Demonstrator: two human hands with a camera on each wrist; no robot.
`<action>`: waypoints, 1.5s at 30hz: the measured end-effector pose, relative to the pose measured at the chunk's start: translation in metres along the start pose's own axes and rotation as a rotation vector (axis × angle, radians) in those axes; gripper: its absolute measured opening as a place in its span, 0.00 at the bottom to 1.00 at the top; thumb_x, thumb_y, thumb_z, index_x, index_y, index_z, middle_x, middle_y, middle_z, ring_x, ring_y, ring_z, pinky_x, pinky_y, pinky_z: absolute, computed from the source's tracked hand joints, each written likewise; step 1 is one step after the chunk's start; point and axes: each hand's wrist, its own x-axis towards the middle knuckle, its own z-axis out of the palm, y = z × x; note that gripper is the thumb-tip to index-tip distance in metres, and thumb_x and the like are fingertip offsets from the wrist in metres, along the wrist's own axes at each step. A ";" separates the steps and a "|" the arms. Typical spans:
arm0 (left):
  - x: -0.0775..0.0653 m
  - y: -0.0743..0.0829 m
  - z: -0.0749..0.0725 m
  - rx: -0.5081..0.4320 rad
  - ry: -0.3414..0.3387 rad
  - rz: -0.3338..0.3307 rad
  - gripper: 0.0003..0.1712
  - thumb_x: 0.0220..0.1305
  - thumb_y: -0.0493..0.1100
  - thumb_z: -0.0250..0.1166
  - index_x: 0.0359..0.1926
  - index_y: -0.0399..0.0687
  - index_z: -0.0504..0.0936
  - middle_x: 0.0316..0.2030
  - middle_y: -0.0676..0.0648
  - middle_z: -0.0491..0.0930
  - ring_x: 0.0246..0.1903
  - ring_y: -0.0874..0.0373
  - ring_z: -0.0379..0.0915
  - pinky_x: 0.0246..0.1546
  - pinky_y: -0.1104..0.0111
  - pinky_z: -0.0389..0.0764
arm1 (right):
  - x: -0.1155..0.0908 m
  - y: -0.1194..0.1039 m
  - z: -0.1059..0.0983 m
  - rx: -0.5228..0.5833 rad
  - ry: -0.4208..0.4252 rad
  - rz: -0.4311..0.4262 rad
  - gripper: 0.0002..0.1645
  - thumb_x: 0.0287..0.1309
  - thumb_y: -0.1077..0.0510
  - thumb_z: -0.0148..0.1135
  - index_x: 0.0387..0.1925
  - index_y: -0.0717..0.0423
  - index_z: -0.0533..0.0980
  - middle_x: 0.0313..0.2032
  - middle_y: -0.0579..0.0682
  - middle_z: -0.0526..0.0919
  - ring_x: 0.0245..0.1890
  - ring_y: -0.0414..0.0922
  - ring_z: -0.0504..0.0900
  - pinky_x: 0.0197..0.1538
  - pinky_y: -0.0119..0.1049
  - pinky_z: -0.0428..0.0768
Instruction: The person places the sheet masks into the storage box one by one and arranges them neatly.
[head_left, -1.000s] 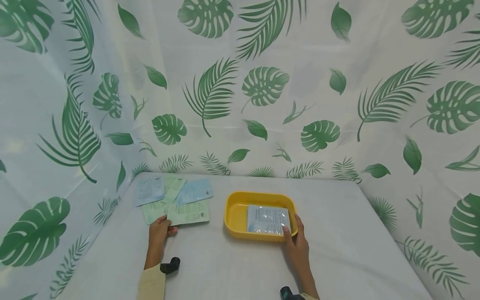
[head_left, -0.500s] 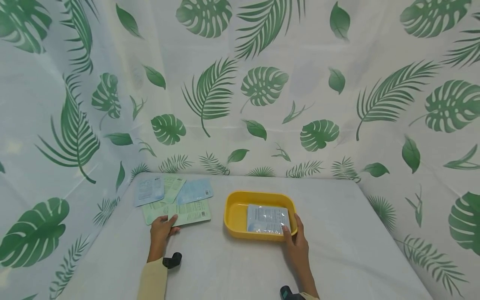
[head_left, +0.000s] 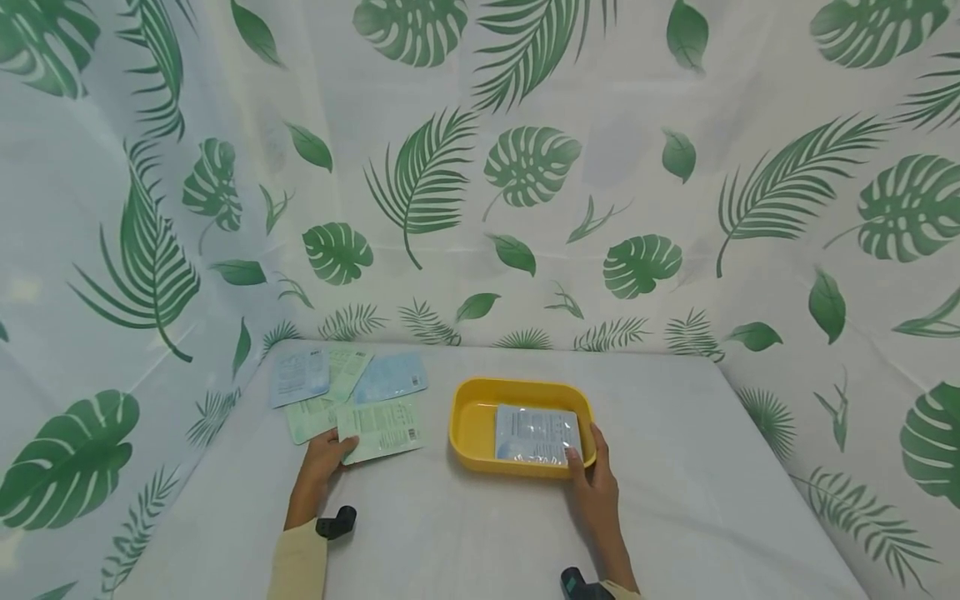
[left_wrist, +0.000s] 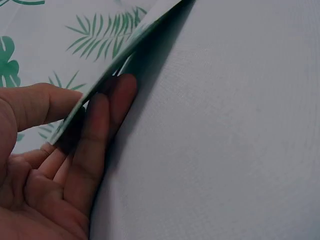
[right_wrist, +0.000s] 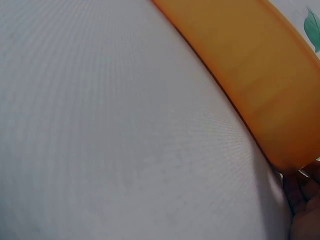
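My left hand (head_left: 322,457) pinches the lower left corner of a pale green flat packet (head_left: 381,427) printed with small text and a barcode. In the left wrist view the thumb lies on one face of the green packet (left_wrist: 117,62), with fingers behind it, and its edge is tilted up off the cloth. My right hand (head_left: 596,483) grips the right front corner of a yellow plastic tray (head_left: 472,462), thumb over the rim. Inside that tray, toward its right side, lies a shiny light blue packet (head_left: 536,433). In the right wrist view, fingers touch the end of the tray (right_wrist: 265,85).
Behind the left hand several packets overlap: a light blue packet (head_left: 300,377), another blue packet (head_left: 392,377), a green packet (head_left: 347,371) and a further green packet (head_left: 309,418). A white cloth (head_left: 465,533) covers the table. A leaf-print curtain (head_left: 555,275) rises along its back and sides.
The left hand has taken a pinch on the green packet, thumb now on top, and drawn it slightly toward me off the pile. The right hand and the tray stay put.
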 end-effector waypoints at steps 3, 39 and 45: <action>-0.001 0.000 -0.002 0.052 -0.010 -0.012 0.28 0.67 0.45 0.60 0.63 0.33 0.68 0.56 0.35 0.77 0.50 0.50 0.73 0.48 0.63 0.70 | 0.000 0.000 0.000 0.001 -0.005 0.001 0.39 0.69 0.40 0.52 0.75 0.34 0.49 0.74 0.57 0.57 0.74 0.60 0.55 0.72 0.59 0.55; -0.005 0.005 0.003 -0.152 -0.059 -0.032 0.32 0.68 0.36 0.52 0.71 0.37 0.56 0.69 0.36 0.64 0.62 0.48 0.63 0.63 0.57 0.62 | -0.001 0.000 -0.001 -0.004 -0.005 -0.015 0.39 0.69 0.40 0.51 0.75 0.34 0.49 0.74 0.56 0.57 0.74 0.58 0.57 0.71 0.58 0.58; -0.007 0.009 0.011 -0.282 -0.050 -0.034 0.32 0.69 0.36 0.52 0.72 0.37 0.55 0.61 0.45 0.73 0.55 0.57 0.70 0.50 0.69 0.71 | -0.001 0.000 -0.001 0.009 -0.008 -0.021 0.39 0.69 0.40 0.52 0.75 0.35 0.49 0.74 0.56 0.57 0.74 0.58 0.57 0.71 0.57 0.58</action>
